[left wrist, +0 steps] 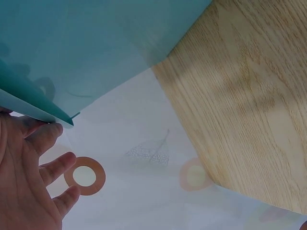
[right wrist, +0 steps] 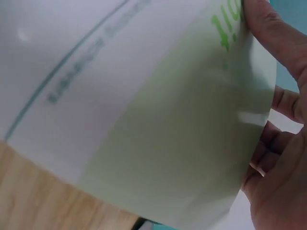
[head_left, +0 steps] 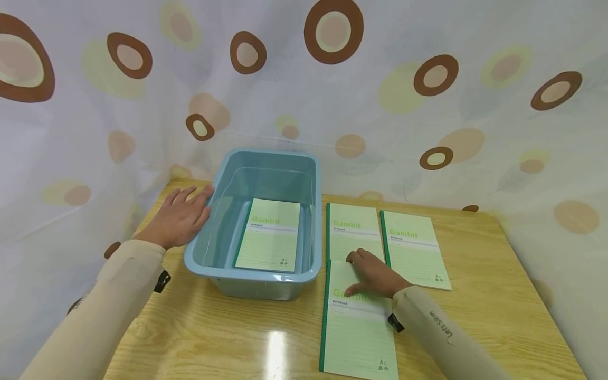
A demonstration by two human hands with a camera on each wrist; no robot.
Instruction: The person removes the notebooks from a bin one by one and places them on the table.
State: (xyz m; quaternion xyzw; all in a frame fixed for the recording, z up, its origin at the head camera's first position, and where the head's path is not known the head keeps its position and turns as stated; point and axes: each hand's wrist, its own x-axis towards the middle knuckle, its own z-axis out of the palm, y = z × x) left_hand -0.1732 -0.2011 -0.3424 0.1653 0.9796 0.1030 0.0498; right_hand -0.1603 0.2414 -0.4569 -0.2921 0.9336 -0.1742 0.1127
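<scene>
My right hand (head_left: 375, 274) holds the top edge of a pale green notebook (head_left: 358, 338) with a dark green spine and "Gambit" on its cover. In the right wrist view the thumb (right wrist: 273, 28) lies on the cover and the other fingers are behind the edge; the notebook bows slightly. My left hand (head_left: 182, 216) is at the left rim of a blue plastic basin (head_left: 311, 272), its fingers spread and touching the rim from outside. Inside the basin a matching notebook (head_left: 268, 237) lies flat, cover up.
Two more such notebooks lie side by side on the wooden table (head_left: 228, 338): one notebook (head_left: 353, 227) just beyond my right hand, another notebook (head_left: 415, 248) to its right. A patterned white sheet (head_left: 380, 132) hangs behind the table and along its sides.
</scene>
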